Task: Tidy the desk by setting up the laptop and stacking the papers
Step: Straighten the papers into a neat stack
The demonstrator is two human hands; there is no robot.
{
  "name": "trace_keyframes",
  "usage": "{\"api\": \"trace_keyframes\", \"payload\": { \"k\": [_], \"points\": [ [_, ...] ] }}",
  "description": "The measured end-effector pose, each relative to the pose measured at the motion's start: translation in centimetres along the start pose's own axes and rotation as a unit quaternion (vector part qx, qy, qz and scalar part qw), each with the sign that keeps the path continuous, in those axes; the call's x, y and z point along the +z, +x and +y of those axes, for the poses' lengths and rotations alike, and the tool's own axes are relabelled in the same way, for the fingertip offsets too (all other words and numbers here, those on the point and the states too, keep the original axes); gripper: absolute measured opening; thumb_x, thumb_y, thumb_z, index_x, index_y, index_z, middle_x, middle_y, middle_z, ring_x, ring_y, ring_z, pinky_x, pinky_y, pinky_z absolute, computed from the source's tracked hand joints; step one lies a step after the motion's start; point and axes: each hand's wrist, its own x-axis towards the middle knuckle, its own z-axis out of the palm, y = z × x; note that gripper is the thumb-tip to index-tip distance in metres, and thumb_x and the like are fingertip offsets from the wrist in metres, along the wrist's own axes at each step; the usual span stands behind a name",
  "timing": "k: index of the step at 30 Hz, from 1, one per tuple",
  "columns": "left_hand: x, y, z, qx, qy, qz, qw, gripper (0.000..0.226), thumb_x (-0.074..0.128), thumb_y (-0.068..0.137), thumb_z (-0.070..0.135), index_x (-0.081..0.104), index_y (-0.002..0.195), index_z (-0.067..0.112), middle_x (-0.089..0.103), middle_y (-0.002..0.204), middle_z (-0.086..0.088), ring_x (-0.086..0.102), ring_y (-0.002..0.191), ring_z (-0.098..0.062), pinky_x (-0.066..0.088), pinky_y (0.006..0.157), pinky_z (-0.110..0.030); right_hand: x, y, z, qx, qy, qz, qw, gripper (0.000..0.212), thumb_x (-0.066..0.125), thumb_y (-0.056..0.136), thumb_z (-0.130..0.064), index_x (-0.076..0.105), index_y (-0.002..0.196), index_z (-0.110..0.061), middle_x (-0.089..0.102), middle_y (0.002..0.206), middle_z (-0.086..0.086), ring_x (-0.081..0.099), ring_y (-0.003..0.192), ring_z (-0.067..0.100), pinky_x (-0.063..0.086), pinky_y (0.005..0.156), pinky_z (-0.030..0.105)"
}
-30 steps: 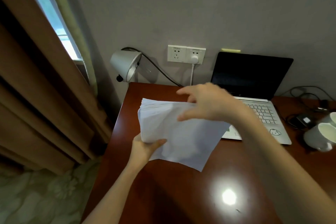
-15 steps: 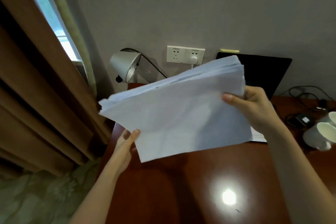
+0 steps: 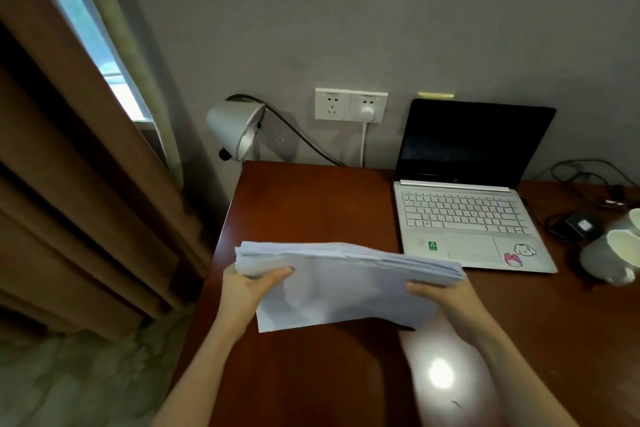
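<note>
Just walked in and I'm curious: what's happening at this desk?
A person is tidying up. Both hands, left hand and right hand, grip a stack of papers by its ends, held on edge over the wooden desk. The laptop stands open beside it, screen dark.

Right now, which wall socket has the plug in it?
Start at the open laptop on the desk; left of its screen, a white double outlet plate sits on the grey wall. The right-hand socket holds a white plug with a hanging cable; the left one is empty.
</note>
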Motion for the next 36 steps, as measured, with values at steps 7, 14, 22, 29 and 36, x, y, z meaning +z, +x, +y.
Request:
{"api": "trace_keyframes", "payload": {
  "k": [7,14,22,29,36],
  "points": [
    [0.5,-0.9,-2.9,-0.046,-0.004,0.026,0.999,0.031,0.088,0.059,0.009,0.071,0.079,0.026,0.075,0.079,0.018,0.071,0.078,-0.003,0.053,0.057,-0.011,0.7,-1.3,2.6,0.030,0.020,0.014,0.999,0.052,0.083,0.051,-0.005,0.071,0.101,-0.014,0.077,0.094,0.003,0.073,0.085,0.016,0.057,0.067,0.023],
    [-0.5,1.1,1.9,0.028,0.114,0.022,0.993,0.033,0.086,0.064,0.018,0.062,0.079,0.036,0.069,0.067,0.025,0.062,0.069,0.019,0.046,0.050,-0.001,-1.4,0.9,-4.4,-0.027,-0.053,-0.066,0.996,0.037,0.083,0.059,-0.015,0.078,0.094,-0.026,0.076,0.082,-0.001,0.071,0.073,0.009,0.053,0.062,0.016],
    [1.8,1.8,11.0,0.296,0.346,-0.065,0.888,0.032,0.075,0.069,0.046,0.072,0.083,0.018,0.071,0.078,0.004,0.066,0.072,-0.007,0.059,0.064,-0.030,4.9,3.3,-7.0,-0.080,-0.259,-0.110,0.956,0.007,0.077,0.078,-0.022,0.074,0.072,-0.019,0.073,0.078,0.012,0.069,0.071,0.030,0.053,0.064,0.039],
    [-0.9,2.1,9.8,0.038,-0.068,-0.016,0.997,0.075,0.076,0.061,0.031,0.046,0.130,0.021,0.061,0.123,-0.001,0.064,0.099,-0.010,0.057,0.071,-0.021,3.7,2.7,-7.2,-0.077,-0.059,-0.023,0.995,0.034,0.079,0.063,-0.030,0.070,0.071,0.002,0.069,0.067,0.018,0.064,0.062,0.024,0.050,0.061,0.036],
    [2.4,0.5,7.9,0.109,-0.127,0.040,0.985,0.046,0.080,0.050,0.043,0.065,0.092,0.034,0.074,0.089,0.021,0.070,0.086,0.001,0.055,0.063,-0.013,4.7,2.5,-6.7,-0.122,0.027,-0.029,0.992,0.027,0.082,0.062,-0.021,0.077,0.086,-0.033,0.077,0.084,-0.011,0.074,0.078,0.008,0.056,0.061,0.019]
  ]
}}
